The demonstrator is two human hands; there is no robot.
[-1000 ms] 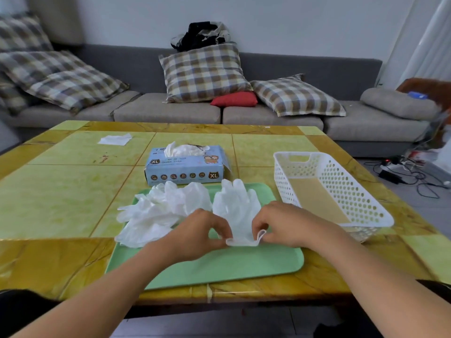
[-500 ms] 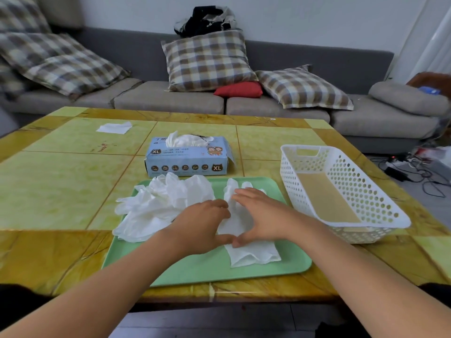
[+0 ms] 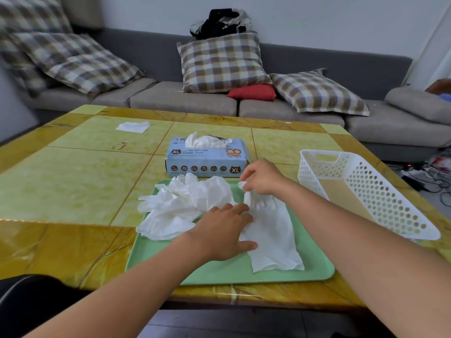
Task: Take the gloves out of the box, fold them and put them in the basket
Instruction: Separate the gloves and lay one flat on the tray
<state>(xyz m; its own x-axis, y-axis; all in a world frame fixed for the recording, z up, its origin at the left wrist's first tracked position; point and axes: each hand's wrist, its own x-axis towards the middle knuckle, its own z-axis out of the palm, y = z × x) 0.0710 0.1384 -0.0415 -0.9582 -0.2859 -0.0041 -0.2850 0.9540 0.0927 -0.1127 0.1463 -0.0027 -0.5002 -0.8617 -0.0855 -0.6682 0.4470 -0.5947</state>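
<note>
Folding under way. Left hand (image 3: 225,231) lies flat, pressing the thin white glove (image 3: 271,236) onto the green plastic tray (image 3: 314,273); right hand (image 3: 262,178) pinches its fingertip end. Loose glove pile (image 3: 180,208) unfolded; white perforated basket (image 3: 380,191) holds none; blue cardboard box (image 3: 206,158) still stocked.

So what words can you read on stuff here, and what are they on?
"XL": black cat-shaped badge, front of the blue glove box, lower right.
"XL": small black badge at the box's upper left.
Small print along the box's top edge: too blurred to read.
Nothing else carries readable text.
</note>
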